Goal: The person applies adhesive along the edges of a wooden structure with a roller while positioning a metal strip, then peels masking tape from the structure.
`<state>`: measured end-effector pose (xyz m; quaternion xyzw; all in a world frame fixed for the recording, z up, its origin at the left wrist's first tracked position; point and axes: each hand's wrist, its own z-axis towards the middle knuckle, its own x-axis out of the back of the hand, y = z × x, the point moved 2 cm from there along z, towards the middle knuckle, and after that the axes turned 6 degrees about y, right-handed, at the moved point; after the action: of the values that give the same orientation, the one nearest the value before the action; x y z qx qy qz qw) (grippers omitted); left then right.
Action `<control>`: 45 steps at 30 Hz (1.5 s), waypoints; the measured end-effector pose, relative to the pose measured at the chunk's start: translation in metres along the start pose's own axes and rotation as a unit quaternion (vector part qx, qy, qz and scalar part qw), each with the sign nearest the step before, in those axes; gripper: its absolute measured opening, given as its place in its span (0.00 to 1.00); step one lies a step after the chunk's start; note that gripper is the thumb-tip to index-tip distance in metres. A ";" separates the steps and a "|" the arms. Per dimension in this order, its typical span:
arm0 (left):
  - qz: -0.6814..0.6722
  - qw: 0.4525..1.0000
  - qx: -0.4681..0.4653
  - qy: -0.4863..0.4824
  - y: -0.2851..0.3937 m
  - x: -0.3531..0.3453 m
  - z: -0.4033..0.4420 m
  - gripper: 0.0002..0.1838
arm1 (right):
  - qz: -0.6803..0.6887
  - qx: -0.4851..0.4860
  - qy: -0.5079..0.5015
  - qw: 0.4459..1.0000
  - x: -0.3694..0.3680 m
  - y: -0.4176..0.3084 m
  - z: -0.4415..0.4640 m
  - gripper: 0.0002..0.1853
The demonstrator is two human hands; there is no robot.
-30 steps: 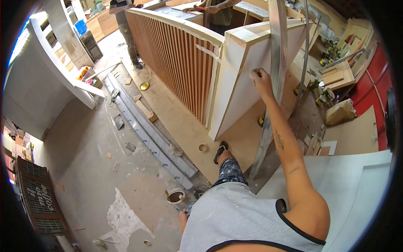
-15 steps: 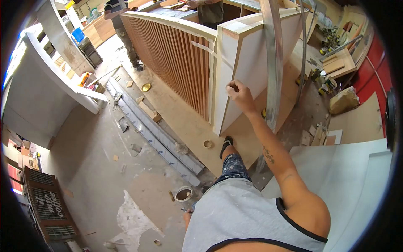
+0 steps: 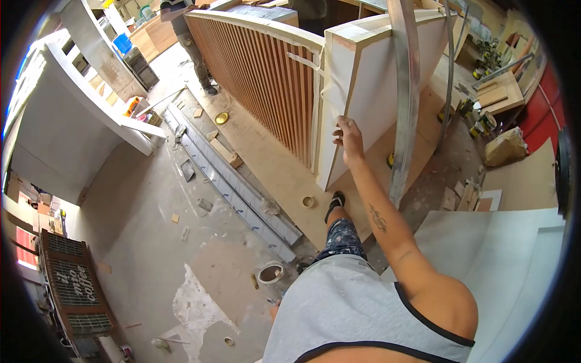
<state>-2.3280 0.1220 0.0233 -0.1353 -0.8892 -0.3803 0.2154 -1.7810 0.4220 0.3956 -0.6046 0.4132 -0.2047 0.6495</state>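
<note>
My right hand (image 3: 348, 138) is at the front vertical edge of a white end panel (image 3: 375, 103), its fingers curled in toward the edge. Anything between the fingertips is too small to make out. This panel joins a counter front of upright wooden slats (image 3: 254, 85), with pale tape-like strips (image 3: 304, 61) near its corner. Low at my left side, only a sliver of my left hand (image 3: 275, 311) shows beside my grey tank top; its fingers are hidden. Just above it is a round open can (image 3: 270, 273).
Long metal strips (image 3: 230, 187) lie on the floor to the left. A tape roll (image 3: 308, 201) sits near my foot, and a gold lid (image 3: 222, 118) lies farther off. A metal post (image 3: 404, 97) rises to the right. Another person (image 3: 196, 48) stands behind the counter's far end.
My right hand has turned, its fingers now hanging looser and lower along the panel edge. The view has shifted slightly, and my left hand is less visible.
</note>
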 end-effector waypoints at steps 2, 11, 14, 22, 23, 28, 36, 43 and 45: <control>-0.003 1.000 0.001 0.001 0.001 -0.001 -0.001 0.20 | 0.029 -0.030 0.026 0.999 -0.005 0.007 0.001 0.16; -0.019 1.000 0.001 0.008 0.006 0.005 -0.004 0.19 | 0.040 0.008 0.252 0.967 -0.015 0.067 0.035 0.14; -0.027 1.000 0.002 0.009 0.010 0.005 -0.005 0.19 | 0.095 0.072 0.292 0.949 -0.017 0.063 0.040 0.11; -0.105 0.994 0.008 0.000 0.037 0.003 0.001 0.19 | 0.206 0.179 0.219 0.937 -0.013 0.012 -0.006 0.05; -0.155 0.988 0.010 -0.013 0.049 0.001 0.004 0.19 | 0.205 0.180 0.223 0.936 -0.012 0.008 -0.011 0.05; -0.406 0.881 0.072 -0.231 0.197 -0.037 0.037 0.16 | 0.169 0.155 0.203 0.952 -0.007 -0.013 -0.016 0.05; -0.455 0.776 -0.059 -0.432 0.572 -0.156 -0.026 0.11 | -0.012 0.164 0.136 0.977 0.018 -0.019 -0.006 0.09; -0.530 0.684 -0.298 -0.403 0.707 -0.212 -0.094 0.18 | -0.135 0.142 0.081 0.977 0.009 -0.059 -0.018 0.11; -0.546 0.659 -0.297 -0.424 0.718 -0.224 -0.095 0.15 | -0.116 0.119 0.066 0.984 0.009 -0.070 -0.014 0.11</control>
<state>-1.8157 0.5190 0.4173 0.1707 -0.6379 -0.5748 -0.4833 -1.7709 0.3934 0.4612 -0.5522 0.3550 -0.3657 0.6598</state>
